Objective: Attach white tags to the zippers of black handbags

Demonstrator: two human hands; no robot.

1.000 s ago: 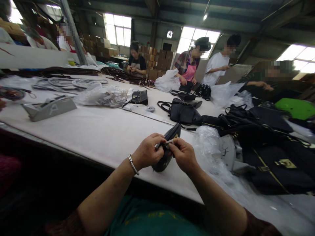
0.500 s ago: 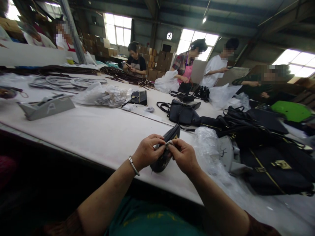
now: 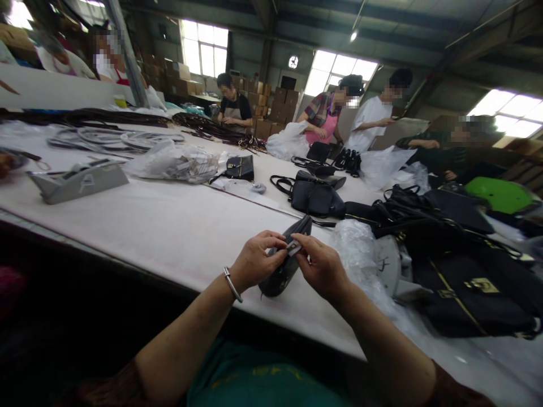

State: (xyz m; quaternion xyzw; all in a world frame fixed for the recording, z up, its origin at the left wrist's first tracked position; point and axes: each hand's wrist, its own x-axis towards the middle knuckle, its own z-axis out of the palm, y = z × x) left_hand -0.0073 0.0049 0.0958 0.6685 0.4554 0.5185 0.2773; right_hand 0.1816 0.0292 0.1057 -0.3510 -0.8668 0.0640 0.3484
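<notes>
A small black bag (image 3: pixel 278 281) stands on the white tabletop right in front of me, its far end tilted away to the right. Over its top, both hands pinch a small whitish piece (image 3: pixel 292 246), too small to name for sure. My left hand (image 3: pixel 259 261), with a silver bangle at the wrist, closes thumb and fingertips on the piece's left end. From the other side, my right hand (image 3: pixel 322 264) grips its right end between thumb and forefinger. The fingers cover part of the bag's upper side.
A grey tape dispenser (image 3: pixel 85 181) stands at the left. Crumpled clear plastic (image 3: pixel 354 249) and a pile of black bags (image 3: pixel 475 288) lie to the right. Further back are another black bag (image 3: pixel 316 195) and a plastic bag of papers (image 3: pixel 182 164). Several people work across the table (image 3: pixel 169 226).
My right hand has shifted slightly right, and more of the whitish piece shows between my fingers. The bag stays in place. Across the table, a person in a pink apron leans lower.
</notes>
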